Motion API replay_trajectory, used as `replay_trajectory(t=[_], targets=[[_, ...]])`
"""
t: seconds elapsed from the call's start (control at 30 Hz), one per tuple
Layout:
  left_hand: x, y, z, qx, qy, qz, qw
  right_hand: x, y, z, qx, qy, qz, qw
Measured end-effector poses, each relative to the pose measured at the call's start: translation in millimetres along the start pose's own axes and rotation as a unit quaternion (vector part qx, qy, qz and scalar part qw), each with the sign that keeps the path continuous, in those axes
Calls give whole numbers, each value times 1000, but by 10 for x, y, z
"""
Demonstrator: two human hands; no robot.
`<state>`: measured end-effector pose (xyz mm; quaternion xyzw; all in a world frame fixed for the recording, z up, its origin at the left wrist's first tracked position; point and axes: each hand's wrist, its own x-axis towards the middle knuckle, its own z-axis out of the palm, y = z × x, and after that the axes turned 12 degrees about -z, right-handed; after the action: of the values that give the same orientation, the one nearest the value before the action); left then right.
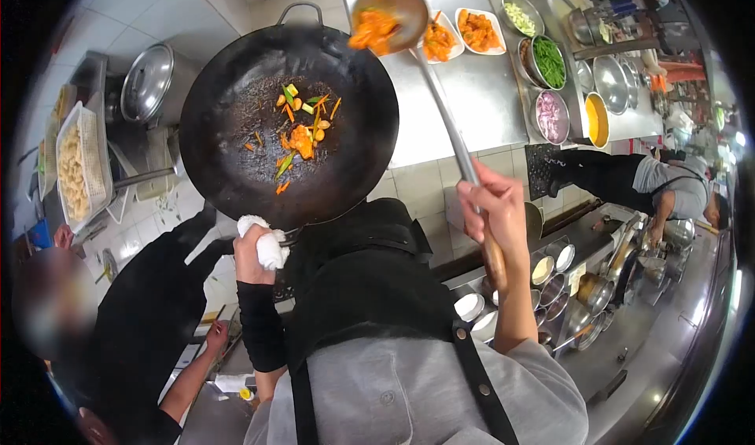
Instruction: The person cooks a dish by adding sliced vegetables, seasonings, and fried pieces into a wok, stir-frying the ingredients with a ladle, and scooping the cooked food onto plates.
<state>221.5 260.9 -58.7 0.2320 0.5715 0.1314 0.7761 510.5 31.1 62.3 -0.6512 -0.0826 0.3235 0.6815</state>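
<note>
My right hand (500, 209) is closed round the long handle of a ladle (445, 107). The ladle's bowl is raised over the steel table (425, 134) and carries orange, sauce-coated pieces (373, 32). It partly covers a white plate of similar food (440, 42). With a folded white cloth (272, 250) in its fingers, my left hand (248, 256) grips the near handle of a large black wok (216, 119). Inside the wok lie a few orange pieces (300, 141), carrot strips, green bits and garlic-like cloves.
A second filled plate (480, 32) and bowls of green vegetables (549, 64) and chopped purple onion (552, 119) stand at the right. A white basket (85, 150) is at the left. One co-worker (149, 311) stands at my left, another (661, 182) at far right.
</note>
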Motion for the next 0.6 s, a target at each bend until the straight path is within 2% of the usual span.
replay_trajectory(t=[0.1, 0.23, 0.37, 0.6], targets=[[26, 20, -15, 19, -4, 10, 1000, 266, 148, -104, -150, 17, -93, 984], [-5, 75, 56, 21, -6, -8, 1000, 567, 371, -254, -234, 46, -139, 961], [4, 63, 46, 31, 4, -5, 1000, 677, 618, -380, -458, 79, -255, 848], [3, 81, 40, 42, -8, -10, 999, 623, 605, -378, -456, 94, -256, 847]])
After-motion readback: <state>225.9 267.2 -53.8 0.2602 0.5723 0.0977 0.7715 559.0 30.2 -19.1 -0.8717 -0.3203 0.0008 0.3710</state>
